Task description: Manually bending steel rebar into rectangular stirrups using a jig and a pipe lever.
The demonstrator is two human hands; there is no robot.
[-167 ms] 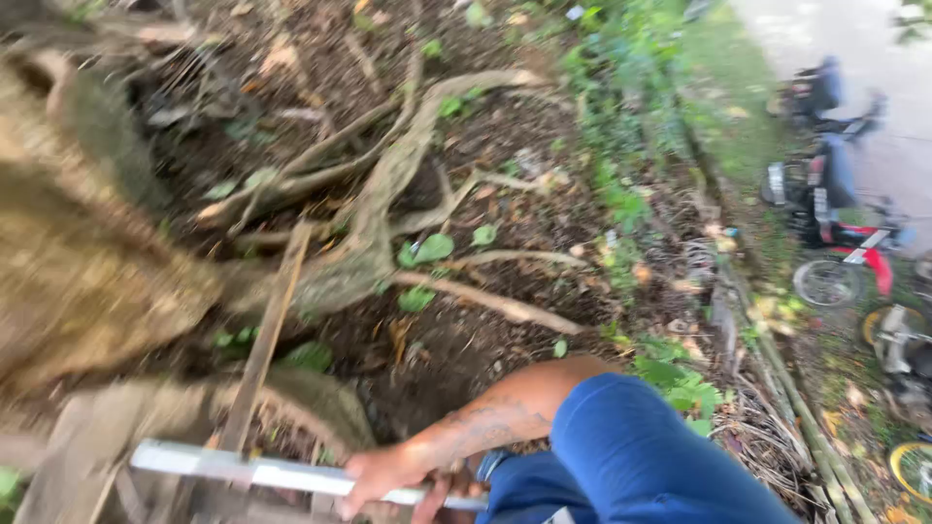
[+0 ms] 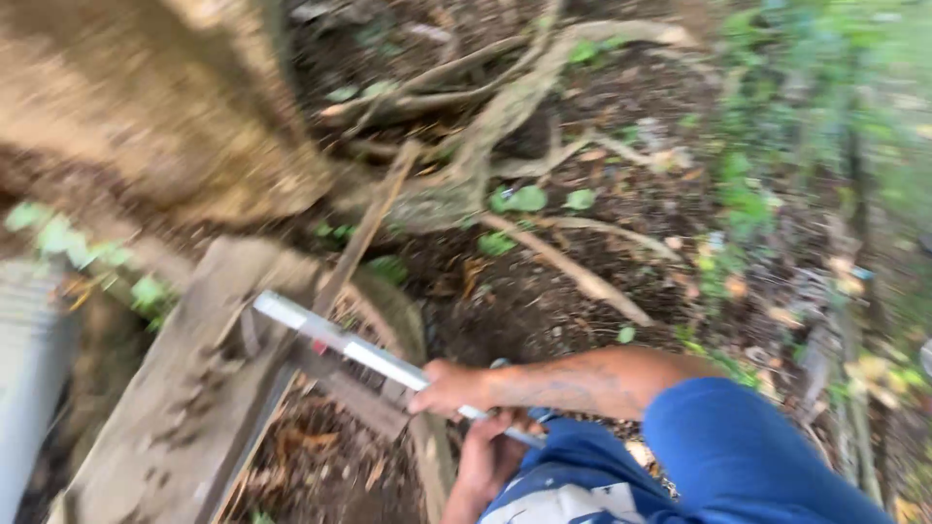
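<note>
The tree trunk [image 2: 146, 107] is the largest thing in view, a broad brown mass filling the upper left, and every other place here is told from it. Its roots [image 2: 505, 107] run out to the right of its base, pale and tangled over dark soil [image 2: 524, 311], with a few small green leaves [image 2: 519, 199] lying among them. One long pale root [image 2: 582, 277] slants away down and to the right, farther from the trunk. Below the trunk's base a weathered wooden plank [image 2: 184, 388] leans at a slant, and a thin wooden stick [image 2: 364, 228] rises from beside it up toward the roots. Just beyond the plank's lower end, on the side away from the trunk, a long silver metal bar [image 2: 340, 342] lies at an angle, its free end over the plank and pointing back toward the trunk. The right hand [image 2: 449, 388], its blue-sleeved forearm reaching in from the far right, is closed around the bar near its middle. The left hand [image 2: 490, 456] sits directly under it, farther still from the trunk, fingers curled about the bar's lower end. The whole view is blurred, so finer detail of the bar cannot be told.
</note>
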